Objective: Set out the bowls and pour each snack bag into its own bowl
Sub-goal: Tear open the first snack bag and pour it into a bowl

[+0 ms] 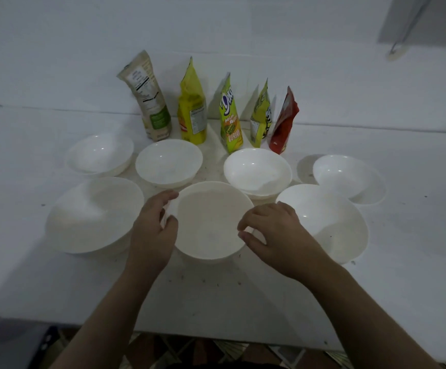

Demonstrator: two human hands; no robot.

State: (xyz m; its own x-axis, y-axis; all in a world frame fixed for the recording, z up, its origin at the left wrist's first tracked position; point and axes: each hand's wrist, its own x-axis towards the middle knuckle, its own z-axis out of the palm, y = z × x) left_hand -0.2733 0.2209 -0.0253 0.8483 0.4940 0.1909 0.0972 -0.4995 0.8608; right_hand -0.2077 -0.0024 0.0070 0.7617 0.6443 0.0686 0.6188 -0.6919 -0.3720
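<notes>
Both hands hold the centre bowl (211,222) by its rim: the left hand (154,230) pinches the left edge between thumb and fingers, and the right hand (275,233) has its fingertips on the right edge. This bowl sits low in the middle of the frame, on the white worktop (243,296), close to the near edge.

Six more white bowls crowd around it. A large one (94,214) lies just left, another large one (325,219) just right, and four smaller bowls form a row behind, at (99,154), (168,162), (258,170) and (340,174). All look empty, plain and glossy.

Behind the bowls, five snack bags stand upright in a row: a beige bag (147,97), a yellow bag (192,107), a yellow-green bag (230,115), a smaller yellow bag (260,115) and a red bag (283,121).

The worktop is speckled with small crumbs; a pale wall (216,27) rises behind.
</notes>
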